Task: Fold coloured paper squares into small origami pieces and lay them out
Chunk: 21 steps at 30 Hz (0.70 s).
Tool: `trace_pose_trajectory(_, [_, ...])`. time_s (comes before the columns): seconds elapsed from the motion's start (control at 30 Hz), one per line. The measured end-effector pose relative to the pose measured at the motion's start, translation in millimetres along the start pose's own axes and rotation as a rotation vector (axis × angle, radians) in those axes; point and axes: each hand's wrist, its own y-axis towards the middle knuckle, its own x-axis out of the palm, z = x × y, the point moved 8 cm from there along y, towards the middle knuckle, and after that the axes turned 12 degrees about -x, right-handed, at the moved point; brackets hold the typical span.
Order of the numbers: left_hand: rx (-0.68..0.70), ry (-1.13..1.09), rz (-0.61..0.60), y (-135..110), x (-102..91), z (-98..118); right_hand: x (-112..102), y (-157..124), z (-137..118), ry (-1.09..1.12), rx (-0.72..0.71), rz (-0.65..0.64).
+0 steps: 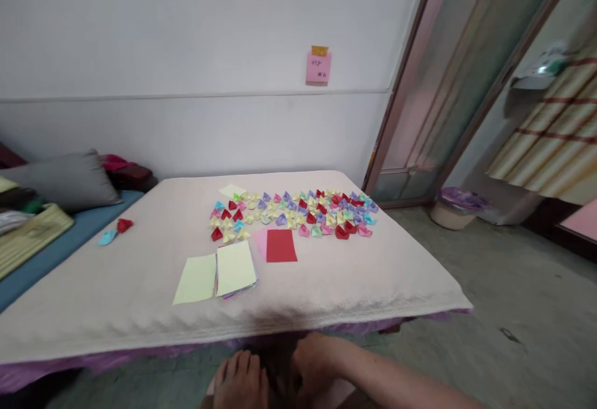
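My left hand [240,381] lies low in the picture, below the table's front edge, its fingers stretched out side by side and apparently resting on my leg. To its right is my right hand [310,359], curled with the fingers bent in; whatever it may hold is hidden. Both hands are apart from the papers on the table. Nearest to them lie a stack of coloured paper [236,267] with a pale yellow sheet on top, a single pale sheet [196,278] and a red sheet [282,245] partly covering a pink sheet [260,244].
Several small folded paper pieces [291,216] in many colours cover the back of the cloth-covered table [349,284]. A red piece [124,225] and a blue one [107,237] lie apart at left. A grey cushion [69,182] is at far left; a lined bin [452,213] stands on the floor at right.
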Motion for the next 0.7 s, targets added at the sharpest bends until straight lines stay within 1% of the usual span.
trace_pose_trajectory(0.07, [0.013,-0.042,0.040,-2.5,-5.5,-1.2,1.3,10.1,-1.4,-0.024,-0.027,-0.077])
trace_pose_trajectory(0.13, [0.002,-0.065,0.077,-5.8,-9.2,-4.1,-2.2,14.5,-6.6,-0.061,-0.036,-0.091])
trace_pose_trajectory(0.2, [-0.026,-0.083,0.096,-9.1,-11.1,-7.6,-8.8,13.2,-14.5,-0.103,-0.022,-0.054])
trace_pose_trajectory(0.27, [-0.038,-0.109,0.084,-11.3,-11.7,-9.6,-16.8,8.8,-21.4,-0.148,0.006,0.002])
trace_pose_trajectory(0.37, [-0.074,-0.144,0.057,-11.1,-14.6,-13.7,-34.6,5.4,-17.9,-0.244,0.082,0.079])
trace_pose_trajectory(0.43, [-0.093,-0.176,0.034,-9.9,-16.9,-15.5,-53.5,9.9,-3.2,-0.323,0.145,0.123])
trace_pose_trajectory(0.5, [-0.092,-0.212,0.026,-9.1,-19.0,-15.2,-77.6,20.3,20.1,-0.411,0.231,0.151])
trace_pose_trajectory(0.6, [-0.093,-0.267,0.062,-9.4,-20.7,-13.5,-114.1,46.2,55.5,-0.517,0.320,0.162])
trace_pose_trajectory(0.67, [-0.103,-0.312,0.091,-10.2,-17.5,-11.7,-130.6,67.3,73.3,-0.560,0.348,0.142])
trace_pose_trajectory(0.7, [-0.108,-0.333,0.106,-10.8,-14.5,-10.3,-134.9,77.9,80.3,-0.571,0.355,0.122])
